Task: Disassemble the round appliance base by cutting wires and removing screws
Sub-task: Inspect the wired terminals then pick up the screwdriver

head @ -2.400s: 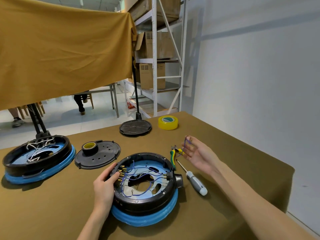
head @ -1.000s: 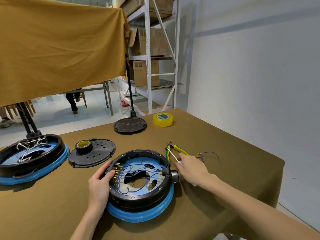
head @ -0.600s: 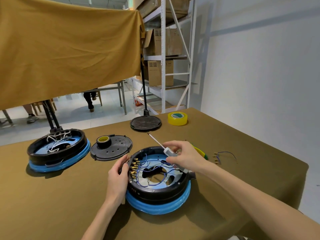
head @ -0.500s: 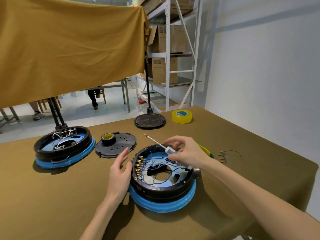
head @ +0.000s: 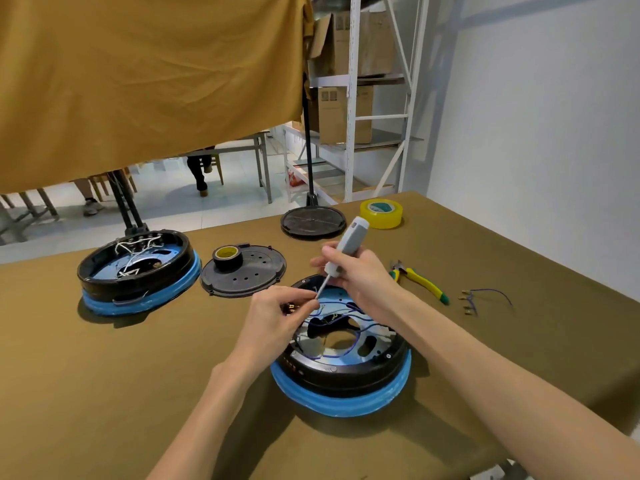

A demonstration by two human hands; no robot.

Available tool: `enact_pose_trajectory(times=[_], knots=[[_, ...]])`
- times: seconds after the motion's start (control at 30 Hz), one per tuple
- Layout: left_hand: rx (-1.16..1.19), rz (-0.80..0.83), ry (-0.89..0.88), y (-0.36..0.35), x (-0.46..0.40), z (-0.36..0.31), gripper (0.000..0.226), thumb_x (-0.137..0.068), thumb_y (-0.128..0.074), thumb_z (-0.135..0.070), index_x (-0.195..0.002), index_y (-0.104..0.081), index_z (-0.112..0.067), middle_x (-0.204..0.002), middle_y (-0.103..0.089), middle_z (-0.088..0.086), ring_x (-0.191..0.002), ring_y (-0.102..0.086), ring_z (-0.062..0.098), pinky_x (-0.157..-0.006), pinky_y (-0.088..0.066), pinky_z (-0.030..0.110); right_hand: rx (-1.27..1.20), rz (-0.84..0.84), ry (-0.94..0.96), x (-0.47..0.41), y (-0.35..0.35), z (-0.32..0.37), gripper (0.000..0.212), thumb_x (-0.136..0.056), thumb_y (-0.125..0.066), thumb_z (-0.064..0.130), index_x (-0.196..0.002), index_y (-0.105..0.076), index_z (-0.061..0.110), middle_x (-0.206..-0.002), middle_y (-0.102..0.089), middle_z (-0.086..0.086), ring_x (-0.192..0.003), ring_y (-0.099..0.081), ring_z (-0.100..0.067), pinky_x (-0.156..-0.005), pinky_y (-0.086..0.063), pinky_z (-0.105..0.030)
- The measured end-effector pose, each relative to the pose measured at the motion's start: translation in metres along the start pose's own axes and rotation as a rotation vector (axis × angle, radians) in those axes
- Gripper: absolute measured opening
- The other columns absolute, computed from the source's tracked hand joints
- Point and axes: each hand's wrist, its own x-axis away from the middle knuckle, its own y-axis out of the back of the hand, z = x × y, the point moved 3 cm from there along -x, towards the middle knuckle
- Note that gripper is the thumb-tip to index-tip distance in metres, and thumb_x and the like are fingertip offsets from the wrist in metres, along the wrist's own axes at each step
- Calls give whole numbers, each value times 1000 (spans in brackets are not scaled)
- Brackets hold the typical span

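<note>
- Yellow adhesive tape roll [head: 381,213] at far worktop edge.
- Black tape roll, yellow core [head: 227,257], on detached black round perforated cover [head: 243,270].
- White metal shelving, cardboard boxes [head: 349,112].

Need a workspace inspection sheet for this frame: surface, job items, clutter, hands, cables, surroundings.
Surface: table under olive cloth.
Job's things: open round base, blue rim; screwdriver tip inside it.
Clutter: second base, black cover with tape roll, yellow tape, cutters.
Grippers: right hand grips the screwdriver; left hand fingers pinch at its tip.
Cables: blue wires inside; cut wire piece on cloth.
Surroundings: shelving, hanging cloth.
</note>
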Motion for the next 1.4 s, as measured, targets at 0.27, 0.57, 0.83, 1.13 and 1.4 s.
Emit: enact_pose_trajectory(times=[0.27, 0.57, 0.83, 1.13, 1.4], knots=[[477, -53, 330, 7, 21, 50, 35, -107, -49, -22, -139, -62, -23, -132, -68, -16, -125, -60, -1, -101, -49, 21, -212, -10, 43, -35, -38, -16, 20, -104, -58, 24, -111, -44, 12, -65, -48, 1, -56, -44, -12, -53, -35, -26], [487, -91, 335, -4, 25, 56, 37, -106, -50, -19, -142, -60, -22, -134, -65, -18, -124, -59, -5, -101, -51, 18, -99, 20, 184, -44, -46, -22, 20, -104, -59, 31, -110, -48, 15, -62, -46, 2, -48, -38, -12, -42, -34, -22], [497, -24, 293, -3, 28, 52, 51, -99, -53, -30, -149, -51, -20, -144, -60, -9, -131, -56, 1, -103, -50, 21, -74, 46, 188, -46, -55, -27, 20, -103, -60, 34, -106, -48, 18, -61, -46, 2, -45, -36, -13, -40, -31, -23], [448, -13, 287, -3, 28, 52, 45, -105, -50, -18, -150, -50, -20, -146, -58, -9, -131, -54, -5, -99, -48, 12, -120, 57, 172, -41, -54, -36, 21, -103, -60, 35, -104, -45, 19, -60, -44, 1, -46, -34, -14, -41, -30, -25], [420, -34, 282, -7, 27, 54, 41, -106, -50, -17, -146, -52, -25, -137, -58, -22, -123, -52, -18, -90, -44, 2, -85, 93, 211, -41, -60, -34, 19, -104, -59, 32, -108, -47, 17, -61, -43, 3, -46, -35, -11, -41, -32, -22]])
